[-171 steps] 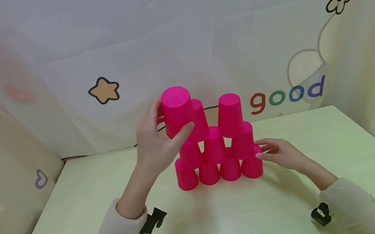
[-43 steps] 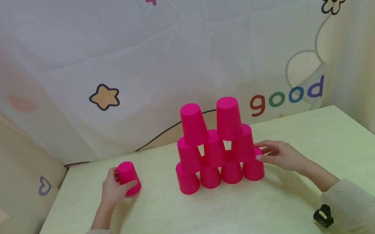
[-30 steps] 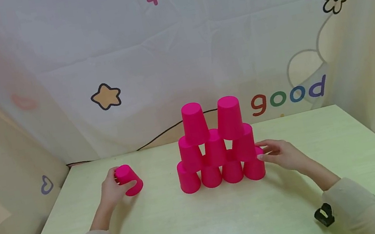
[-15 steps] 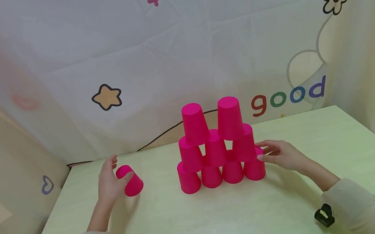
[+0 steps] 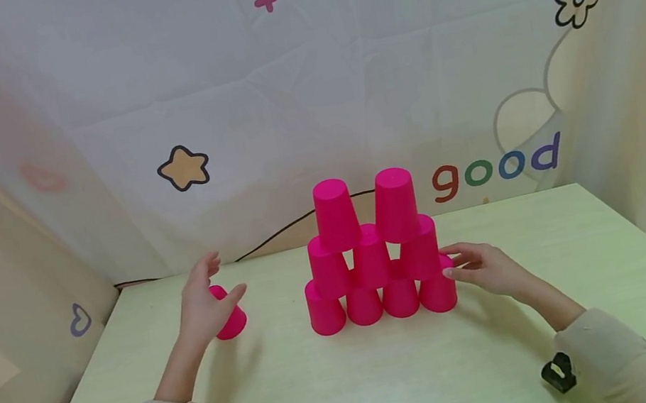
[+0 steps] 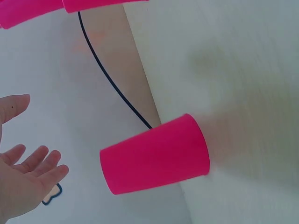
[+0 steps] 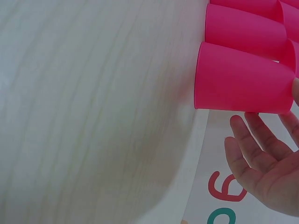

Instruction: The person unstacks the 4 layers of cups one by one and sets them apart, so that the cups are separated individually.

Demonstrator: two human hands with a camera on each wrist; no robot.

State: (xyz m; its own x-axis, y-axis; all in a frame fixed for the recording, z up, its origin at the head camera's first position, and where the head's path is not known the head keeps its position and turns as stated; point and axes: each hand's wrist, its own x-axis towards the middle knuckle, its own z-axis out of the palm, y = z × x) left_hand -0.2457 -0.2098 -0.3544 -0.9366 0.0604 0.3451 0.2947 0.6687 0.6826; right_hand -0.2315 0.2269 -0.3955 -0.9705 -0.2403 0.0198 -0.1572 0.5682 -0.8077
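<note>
Printed cloth backdrop (image 5: 341,83) rose behind the back edge of the pale table (image 5: 355,383). Risks judged, left to right: the left hand (image 5: 203,313) could have clipped the lone cup (image 5: 232,323) and tipped it, being just beside it; a nudge from the right hand (image 5: 489,267) could have shifted the stack (image 5: 370,258), its nine cups apparently held by balance alone. Of these, the two top cups (image 5: 335,217) looked most exposed. Positions, same order: lone cup stood mouth-down between the table's left edge and the stack; left fingers were spread, gripping nothing, with a clear gap to the cup in the left wrist view. Stack, in rows of four, three and two, stood about midway between left and right edges. Right fingers lay loosely extended, tips at the lowest row's right-end cup (image 5: 438,293), on its side facing the right edge; light contact seemed likely, no firm grip.
</note>
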